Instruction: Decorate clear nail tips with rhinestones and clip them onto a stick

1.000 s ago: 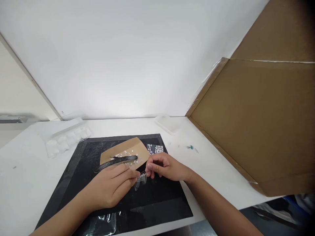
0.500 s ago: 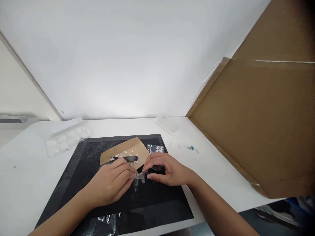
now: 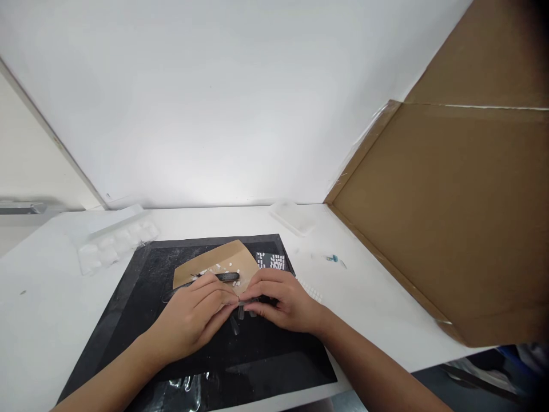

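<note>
My left hand (image 3: 195, 315) and my right hand (image 3: 283, 300) meet over a black mat (image 3: 261, 366). Both pinch the top of a small clear plastic piece with nail-shaped prongs, which look like false nail tips (image 3: 234, 325). The prongs hang below my fingertips; the pinched part is mostly hidden. Just beyond my left fingers, a black-handled tool (image 3: 229, 276) lies on brown paper (image 3: 227, 254) among scattered white bits. A dark card with small white squares (image 3: 270, 261) sits behind my right hand.
A clear tray with white compartments (image 3: 115, 243) rests at the left. A translucent shallow tray (image 3: 294, 217) stands at the back. A small teal-ended item (image 3: 332, 258) and a sheet of white squares (image 3: 312, 290) lie right of the mat. Cardboard (image 3: 441, 212) walls off the right side.
My right hand has moved left against my left fingertips, and its thumb and fingers have closed on the clear piece. The sheet of white squares behind it now shows.
</note>
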### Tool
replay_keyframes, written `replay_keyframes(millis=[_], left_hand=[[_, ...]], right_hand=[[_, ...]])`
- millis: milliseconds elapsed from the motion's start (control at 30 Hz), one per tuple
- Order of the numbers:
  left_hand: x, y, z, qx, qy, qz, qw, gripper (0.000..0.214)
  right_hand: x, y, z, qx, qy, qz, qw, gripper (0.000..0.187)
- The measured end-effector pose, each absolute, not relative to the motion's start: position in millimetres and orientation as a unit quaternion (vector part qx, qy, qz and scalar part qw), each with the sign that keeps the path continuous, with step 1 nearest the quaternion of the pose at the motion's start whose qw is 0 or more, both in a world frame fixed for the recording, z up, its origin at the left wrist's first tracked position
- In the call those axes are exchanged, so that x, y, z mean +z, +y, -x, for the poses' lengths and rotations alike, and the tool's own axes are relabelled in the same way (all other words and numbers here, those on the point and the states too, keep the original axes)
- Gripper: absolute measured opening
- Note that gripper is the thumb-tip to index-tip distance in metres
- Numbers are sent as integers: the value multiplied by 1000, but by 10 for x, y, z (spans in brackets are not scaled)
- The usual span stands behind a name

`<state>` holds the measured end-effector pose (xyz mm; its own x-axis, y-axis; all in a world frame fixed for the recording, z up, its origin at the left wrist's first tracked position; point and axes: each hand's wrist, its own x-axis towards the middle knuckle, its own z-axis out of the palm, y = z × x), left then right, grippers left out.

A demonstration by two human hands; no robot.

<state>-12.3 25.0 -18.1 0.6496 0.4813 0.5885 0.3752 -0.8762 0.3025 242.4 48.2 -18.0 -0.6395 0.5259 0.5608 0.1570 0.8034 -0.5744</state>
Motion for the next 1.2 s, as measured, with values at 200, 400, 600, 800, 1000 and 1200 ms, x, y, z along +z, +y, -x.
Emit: replay_keyframes(millis=[200, 400, 600, 800, 1000, 1200], left_hand=[[-143, 244, 108, 351, 240, -903, 60, 21], [-64, 201, 100, 309, 224, -924, 20, 19], [-18, 206, 186, 318, 250, -915, -5, 21], [-32, 196, 240, 391, 267, -879, 48, 26], [-92, 183, 231, 426, 279, -858, 72, 28], [-113, 148, 166, 437, 292, -842, 122, 24]], right_hand=[[-153, 466, -2404, 218, -872, 206, 387, 12], [-116, 438, -2392, 188, -880, 210, 382, 7], [-49, 463, -2539, 224, -872, 222, 374, 10], [-13, 456, -2591, 264, -895, 249, 259, 17], [-128, 455, -2534, 252, -910, 234, 232, 20], [-106, 469, -2546, 291, -870, 246, 315, 15]])
